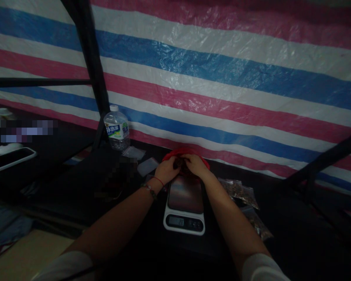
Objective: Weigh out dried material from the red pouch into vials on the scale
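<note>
A red plastic bag (206, 163) lies at the far end of the kitchen scale, with small dark brown pieces (179, 162) inside it. My left hand (167, 168) reaches in from the left, its fingers curled down at the dark pieces. From the other side my right hand (196, 165) bends its fingers into the same spot. Both hands look closed, but the fingertips are hidden in the dark contents. Between my forearms sits the white kitchen scale (185, 222), its dark plate partly under the hands and its display lit, apparently reading 20.
Filled clear bags (236, 190) lie right of my right forearm. Flat clear bags (148, 166) and a large plastic bottle (117, 128) stand left. A phone (11, 159) rests on the far-left table. Striped sheeting (222, 86) hangs behind, with dark metal bars (89, 50).
</note>
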A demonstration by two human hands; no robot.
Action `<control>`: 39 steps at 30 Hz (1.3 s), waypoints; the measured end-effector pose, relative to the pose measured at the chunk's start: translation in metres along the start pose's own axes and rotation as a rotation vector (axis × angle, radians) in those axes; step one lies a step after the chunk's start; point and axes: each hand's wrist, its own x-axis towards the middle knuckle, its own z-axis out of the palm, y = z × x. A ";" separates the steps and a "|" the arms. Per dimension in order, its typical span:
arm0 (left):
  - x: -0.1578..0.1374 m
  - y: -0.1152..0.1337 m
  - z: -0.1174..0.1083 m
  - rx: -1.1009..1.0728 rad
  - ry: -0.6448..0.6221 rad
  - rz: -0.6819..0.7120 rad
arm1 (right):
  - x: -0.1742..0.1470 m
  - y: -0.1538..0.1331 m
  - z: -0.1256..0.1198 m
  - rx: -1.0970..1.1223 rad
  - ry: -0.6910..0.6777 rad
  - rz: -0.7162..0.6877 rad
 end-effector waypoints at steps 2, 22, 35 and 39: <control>0.000 -0.001 0.001 0.003 -0.006 -0.017 | 0.000 -0.001 -0.001 -0.013 0.002 0.012; 0.000 -0.002 -0.009 -0.014 0.025 0.078 | -0.005 -0.003 -0.006 -0.134 -0.107 0.139; -0.008 0.001 -0.042 -0.173 -0.287 0.576 | -0.003 0.015 0.007 -0.317 -0.312 0.219; 0.004 -0.018 -0.064 0.077 -0.222 0.328 | -0.004 0.012 0.007 -0.383 -0.288 0.234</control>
